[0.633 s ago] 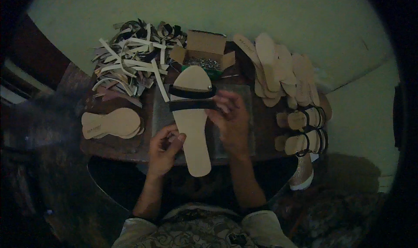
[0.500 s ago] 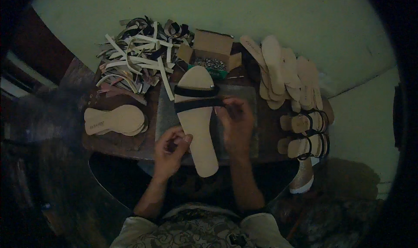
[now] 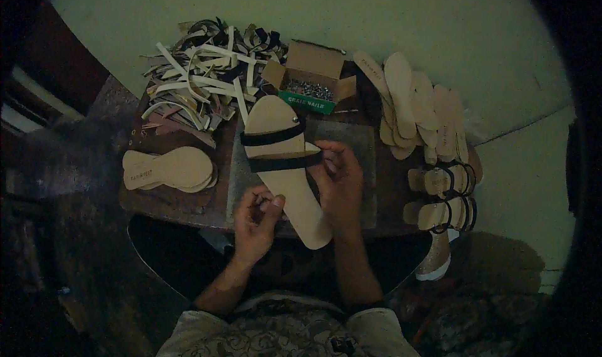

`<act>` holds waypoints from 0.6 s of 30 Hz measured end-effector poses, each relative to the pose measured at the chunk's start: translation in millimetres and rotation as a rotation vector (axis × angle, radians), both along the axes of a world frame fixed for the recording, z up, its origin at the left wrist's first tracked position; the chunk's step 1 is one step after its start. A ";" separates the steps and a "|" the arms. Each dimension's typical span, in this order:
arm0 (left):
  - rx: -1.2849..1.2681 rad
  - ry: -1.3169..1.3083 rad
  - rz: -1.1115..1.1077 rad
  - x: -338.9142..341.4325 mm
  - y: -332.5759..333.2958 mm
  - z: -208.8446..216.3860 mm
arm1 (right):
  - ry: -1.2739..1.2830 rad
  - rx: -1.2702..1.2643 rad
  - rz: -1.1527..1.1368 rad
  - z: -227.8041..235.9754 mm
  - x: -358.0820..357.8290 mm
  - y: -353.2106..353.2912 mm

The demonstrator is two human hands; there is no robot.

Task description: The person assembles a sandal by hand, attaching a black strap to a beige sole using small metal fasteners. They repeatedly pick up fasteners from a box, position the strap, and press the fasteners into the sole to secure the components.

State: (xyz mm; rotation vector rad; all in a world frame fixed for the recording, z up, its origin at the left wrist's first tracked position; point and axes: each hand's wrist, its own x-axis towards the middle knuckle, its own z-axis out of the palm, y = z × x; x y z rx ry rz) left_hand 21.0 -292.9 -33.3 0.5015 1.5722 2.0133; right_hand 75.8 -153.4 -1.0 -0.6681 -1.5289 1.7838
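Note:
A beige sandal (image 3: 295, 197) with two black straps across its front is held up in front of me, toe pointing away and tilted slightly left. My left hand (image 3: 259, 224) is closed at its left edge, thumb and fingers pinched near the middle of the sole. On the right, my right hand (image 3: 338, 174) pinches the end of the nearer black strap (image 3: 282, 162) beside the sole. The farther strap (image 3: 271, 136) arches over the toe part. A small shiny spot shows near the toe's right edge.
Behind the sandal lie a grey work mat (image 3: 357, 137), an open box of nails (image 3: 308, 92) and a heap of strap strips (image 3: 200, 74). Beige insoles (image 3: 179, 169) are stacked at left, more insoles (image 3: 401, 93) at back right. Black-strapped sandals (image 3: 439, 181) sit at the right table edge.
The sandal has turned, its heel swinging right and its toe slightly left. My left hand has shifted right with it. A gap with a pale strap end now shows by my right fingers.

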 end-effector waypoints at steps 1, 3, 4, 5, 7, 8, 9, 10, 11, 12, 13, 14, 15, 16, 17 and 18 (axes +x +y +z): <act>0.012 0.004 -0.017 -0.1 -0.4 0.3 | -0.032 0.028 -0.010 2.0 0.9 0.9; -0.015 -0.086 -0.033 3.6 0.3 6.5 | -0.095 0.083 -0.031 4.9 1.0 3.6; -0.027 -0.130 -0.040 5.1 0.3 9.1 | -0.061 0.056 -0.016 5.6 0.4 4.8; -0.032 -0.126 -0.058 5.4 -0.7 6.6 | -0.028 0.029 0.000 6.2 -0.5 6.0; -0.042 -0.118 -0.091 4.3 -3.9 -0.8 | -0.012 0.002 0.027 6.6 -1.3 8.3; -0.028 -0.148 -0.124 2.9 -5.0 -1.0 | -0.031 0.002 0.038 6.5 -1.3 9.6; -0.014 -0.179 -0.157 0.9 -5.9 -0.8 | -0.049 0.001 0.050 6.5 -1.3 10.9; 0.000 -0.209 -0.193 -1.6 -6.6 -1.3 | -0.041 -0.018 0.083 6.6 -1.0 12.4; 0.000 -0.249 -0.242 -7.7 -9.5 -2.2 | -0.034 -0.038 0.115 7.7 -0.7 13.9; 0.000 -0.289 -0.290 -17.1 -14.2 -3.3 | -0.026 -0.058 0.148 8.7 -0.6 15.7; -0.002 -0.328 -0.335 -26.2 -18.9 -3.4 | -0.024 -0.060 0.188 9.8 -1.2 17.0; -0.015 -0.346 -0.239 -33.1 -21.9 -2.6 | -0.021 -0.061 0.227 10.8 -1.9 18.7; -0.028 -0.363 -0.143 -39.8 -24.0 -0.9 | -0.019 -0.062 0.267 11.0 -2.7 20.6; -0.037 -0.380 -0.050 -47.5 -24.7 1.8 | -0.032 -0.008 0.295 9.4 -3.2 23.7; 0.054 -0.231 -0.179 -59.1 -22.2 5.8 | -0.046 0.046 0.322 5.3 -3.8 27.4; 0.061 -0.173 -0.186 -60.0 -20.1 11.7 | -0.060 0.101 0.349 3.6 -4.1 29.0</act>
